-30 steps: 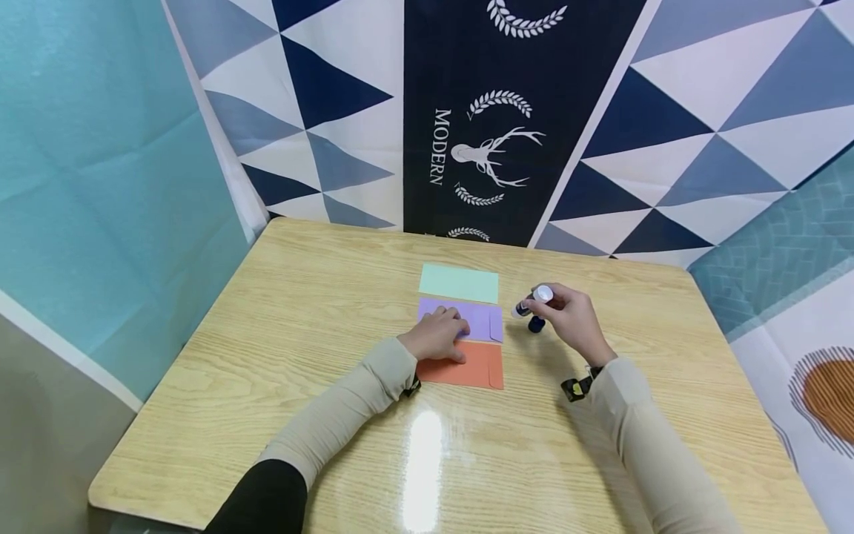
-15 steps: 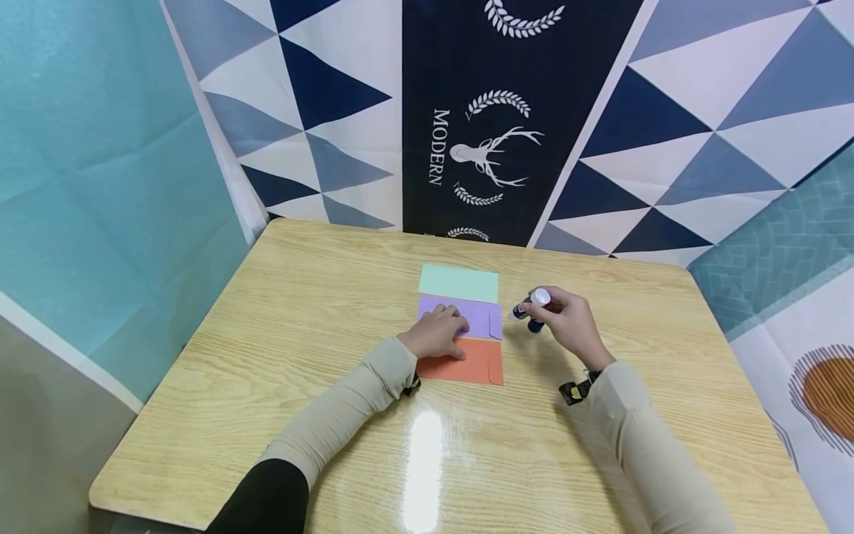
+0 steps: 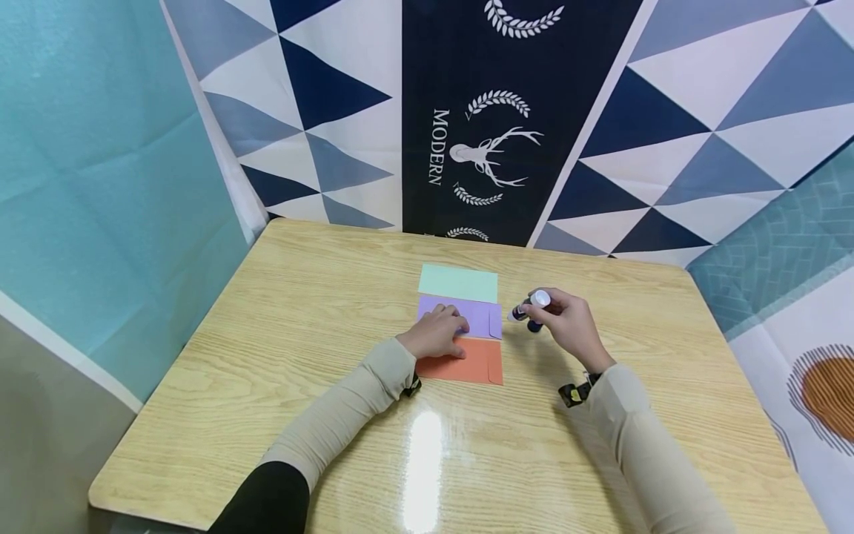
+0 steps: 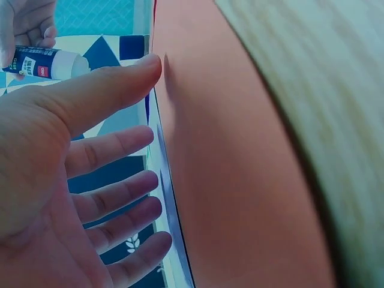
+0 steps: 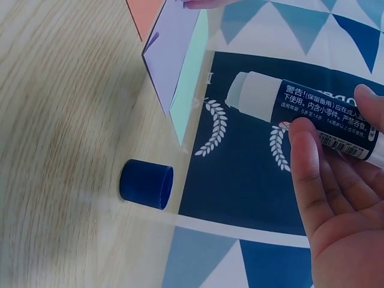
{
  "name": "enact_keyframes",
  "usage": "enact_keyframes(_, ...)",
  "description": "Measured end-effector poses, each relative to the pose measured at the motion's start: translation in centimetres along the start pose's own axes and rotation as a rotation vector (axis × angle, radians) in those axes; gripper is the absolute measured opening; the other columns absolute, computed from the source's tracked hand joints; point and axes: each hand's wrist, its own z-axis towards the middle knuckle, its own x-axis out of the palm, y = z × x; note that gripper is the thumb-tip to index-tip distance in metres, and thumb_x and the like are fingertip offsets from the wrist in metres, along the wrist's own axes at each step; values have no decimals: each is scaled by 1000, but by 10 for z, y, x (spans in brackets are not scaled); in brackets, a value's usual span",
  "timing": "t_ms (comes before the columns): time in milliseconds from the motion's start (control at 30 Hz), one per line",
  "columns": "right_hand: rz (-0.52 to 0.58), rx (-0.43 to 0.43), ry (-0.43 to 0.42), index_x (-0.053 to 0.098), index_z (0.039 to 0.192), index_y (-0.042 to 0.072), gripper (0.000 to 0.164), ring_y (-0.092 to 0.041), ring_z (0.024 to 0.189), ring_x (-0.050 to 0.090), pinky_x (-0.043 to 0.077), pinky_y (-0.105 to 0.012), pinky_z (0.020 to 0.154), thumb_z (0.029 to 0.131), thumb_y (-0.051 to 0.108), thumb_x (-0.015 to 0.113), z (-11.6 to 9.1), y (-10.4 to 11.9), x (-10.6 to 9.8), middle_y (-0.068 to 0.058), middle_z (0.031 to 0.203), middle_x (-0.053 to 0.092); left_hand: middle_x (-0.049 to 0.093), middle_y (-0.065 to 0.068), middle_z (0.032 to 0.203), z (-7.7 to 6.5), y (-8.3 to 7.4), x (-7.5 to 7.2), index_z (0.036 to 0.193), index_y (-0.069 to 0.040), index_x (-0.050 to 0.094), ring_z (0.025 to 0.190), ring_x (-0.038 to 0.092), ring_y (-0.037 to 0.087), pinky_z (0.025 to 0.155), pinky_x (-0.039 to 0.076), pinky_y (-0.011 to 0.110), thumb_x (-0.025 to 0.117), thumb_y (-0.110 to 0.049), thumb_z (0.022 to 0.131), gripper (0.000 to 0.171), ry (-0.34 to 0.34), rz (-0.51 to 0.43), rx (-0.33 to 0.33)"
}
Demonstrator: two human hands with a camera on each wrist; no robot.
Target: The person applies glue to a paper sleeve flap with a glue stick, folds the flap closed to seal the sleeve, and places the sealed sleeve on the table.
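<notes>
My left hand point(image 3: 437, 331) rests with spread fingers on the purple envelope point(image 3: 480, 319), its thumb over the orange envelope point(image 3: 474, 362). A mint green envelope point(image 3: 458, 282) lies just beyond the purple one. In my right hand point(image 3: 570, 322) I hold an uncapped glue stick point(image 5: 324, 114) tilted, its white glue end pointing toward the envelopes. Below it the dark blue cap point(image 5: 146, 184) stands on the table. In the left wrist view the fingers of my left hand are straight and spread, and the glue stick point(image 4: 48, 63) shows in the background.
A wood-grain table point(image 3: 320, 297) bears everything. Behind it hangs a patterned cloth point(image 3: 480, 133) with triangles and a deer head. A teal cloth point(image 3: 113, 185) hangs on the left. Light glares off the table near its front.
My right hand with the glue stick has shifted very slightly left and down. The left hand and the envelopes look almost still.
</notes>
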Motion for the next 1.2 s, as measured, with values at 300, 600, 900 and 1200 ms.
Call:
enact_keyframes(300, 17, 1, -3, 68, 109, 1, 30, 6, 74, 59, 48, -15, 61, 90, 24, 71, -2, 4, 0, -19, 98, 71, 56, 4, 126, 0, 1, 0, 124, -16, 64, 118, 46, 22, 100, 41, 40, 75, -39, 84, 47, -19, -15, 0)
enact_keyframes(600, 15, -4, -2, 69, 105, 3, 29, 2, 71, 60, 48, -17, 60, 90, 27, 70, -3, 4, 4, -16, 94, 71, 58, 6, 128, -2, -1, -1, 128, -14, 61, 119, 49, 23, 103, 41, 38, 70, -41, 88, 49, -54, -46, 16)
enact_keyframes(900, 56, -14, 21, 68, 108, 3, 30, 1, 73, 63, 55, -25, 63, 91, 28, 70, -6, 5, 7, -14, 95, 71, 59, 4, 132, 1, -7, -4, 131, -14, 59, 126, 49, 22, 110, 37, 35, 65, -40, 93, 47, -119, -121, 32)
enact_keyframes(1200, 88, 2, 56, 67, 109, -1, 28, 0, 73, 63, 54, -19, 65, 92, 21, 69, -12, 26, 5, -17, 95, 70, 59, 1, 135, 6, -20, -8, 131, -13, 59, 129, 48, 21, 111, 37, 33, 66, -37, 92, 46, -174, -195, 51)
